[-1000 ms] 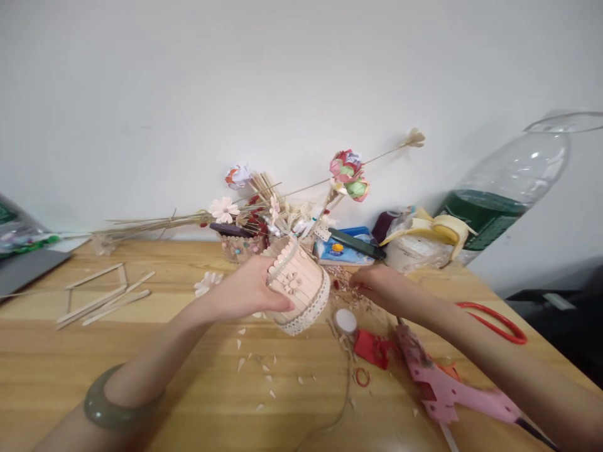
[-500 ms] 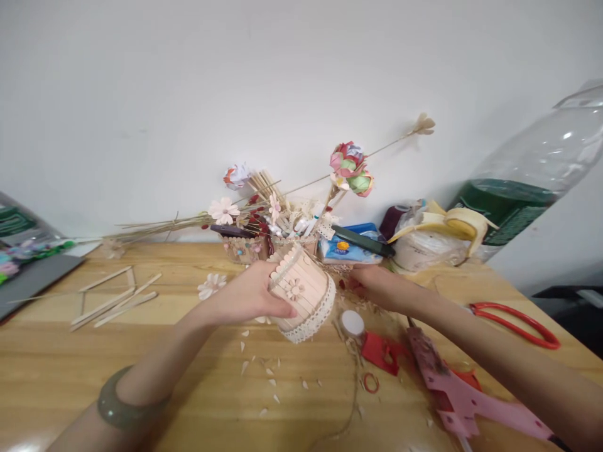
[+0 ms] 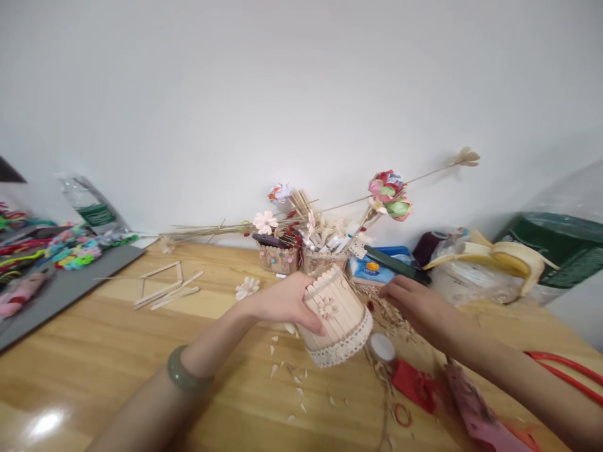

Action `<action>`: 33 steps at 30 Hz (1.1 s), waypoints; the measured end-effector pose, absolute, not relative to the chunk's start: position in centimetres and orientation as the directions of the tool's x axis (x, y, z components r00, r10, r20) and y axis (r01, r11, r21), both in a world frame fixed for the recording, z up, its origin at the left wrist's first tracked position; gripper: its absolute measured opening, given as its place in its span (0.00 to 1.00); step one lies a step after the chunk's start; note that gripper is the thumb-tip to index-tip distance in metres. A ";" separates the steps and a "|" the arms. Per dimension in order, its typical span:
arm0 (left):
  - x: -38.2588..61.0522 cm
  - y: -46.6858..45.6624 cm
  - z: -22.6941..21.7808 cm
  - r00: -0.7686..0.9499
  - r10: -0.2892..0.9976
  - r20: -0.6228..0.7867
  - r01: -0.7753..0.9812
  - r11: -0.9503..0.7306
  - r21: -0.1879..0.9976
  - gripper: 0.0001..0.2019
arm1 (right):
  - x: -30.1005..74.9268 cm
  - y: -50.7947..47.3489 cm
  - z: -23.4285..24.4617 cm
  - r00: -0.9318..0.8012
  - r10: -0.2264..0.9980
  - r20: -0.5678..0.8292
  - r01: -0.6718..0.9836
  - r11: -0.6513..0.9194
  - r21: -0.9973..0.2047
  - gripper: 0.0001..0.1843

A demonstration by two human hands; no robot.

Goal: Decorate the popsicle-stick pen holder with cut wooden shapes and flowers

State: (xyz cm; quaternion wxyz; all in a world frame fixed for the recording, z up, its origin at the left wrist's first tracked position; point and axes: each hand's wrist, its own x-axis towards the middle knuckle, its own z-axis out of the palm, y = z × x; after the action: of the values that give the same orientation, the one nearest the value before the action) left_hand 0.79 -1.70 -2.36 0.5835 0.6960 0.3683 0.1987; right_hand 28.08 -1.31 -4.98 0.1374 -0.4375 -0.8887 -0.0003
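Note:
My left hand [image 3: 282, 302] is wrapped round a small pot made of wooden sticks [image 3: 336, 317], trimmed with lace at its base and a small flower on its side, and holds it tilted above the wooden table [image 3: 117, 351]. A green bangle [image 3: 181, 376] sits on that wrist. My right hand [image 3: 414, 301] reaches down to a scatter of wood chips and small red bits [image 3: 381, 307] just right of the pot, with its fingers curled downward; I cannot make out anything in them.
Behind the pot stand two decorated stick holders [image 3: 301, 257] with paper flowers [image 3: 389, 194] and dried stems. Loose wooden sticks [image 3: 167, 289] lie left. A white cap [image 3: 381, 346], red piece [image 3: 414, 392], pink glue gun [image 3: 475, 414], red scissors [image 3: 565, 370], banana peel [image 3: 499, 254] and tissue pack [image 3: 372, 270] crowd the right.
The view has swung left, showing a grey tray of coloured bits and a bottle. My left hand keeps hold of the pot; my right hand stays at the chips beside it.

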 end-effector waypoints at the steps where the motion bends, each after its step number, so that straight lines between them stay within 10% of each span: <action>1: 0.7 -1.7 -2.4 0.660 0.735 -0.153 0.282 -0.054 0.958 0.14 | 27.8 -1.8 -4.1 -0.570 0.773 0.277 0.769 0.621 -0.150 0.13; 8: 0.9 -1.7 -2.0 0.710 0.693 -0.128 0.318 -0.153 0.936 0.13 | 23.4 -6.3 0.2 -0.493 0.793 0.358 0.525 0.600 -0.604 0.06; 25: 0.9 -1.6 -1.9 0.735 0.675 -0.066 0.333 -0.274 0.902 0.17 | 19.9 -6.0 -1.7 -0.332 0.821 0.464 0.405 0.568 -0.716 0.06; 33: 0.9 -1.6 -1.9 0.739 0.668 -0.086 0.349 -0.271 0.897 0.18 | 20.3 -6.1 -2.4 -0.401 0.695 0.597 0.463 0.716 -0.522 0.08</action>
State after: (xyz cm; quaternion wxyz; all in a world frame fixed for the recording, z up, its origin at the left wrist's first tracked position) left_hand 0.87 -1.55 -1.89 0.5087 0.7815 0.3255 0.1568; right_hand 20.30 -6.10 -2.38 0.4203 -0.3508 -0.8254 0.1378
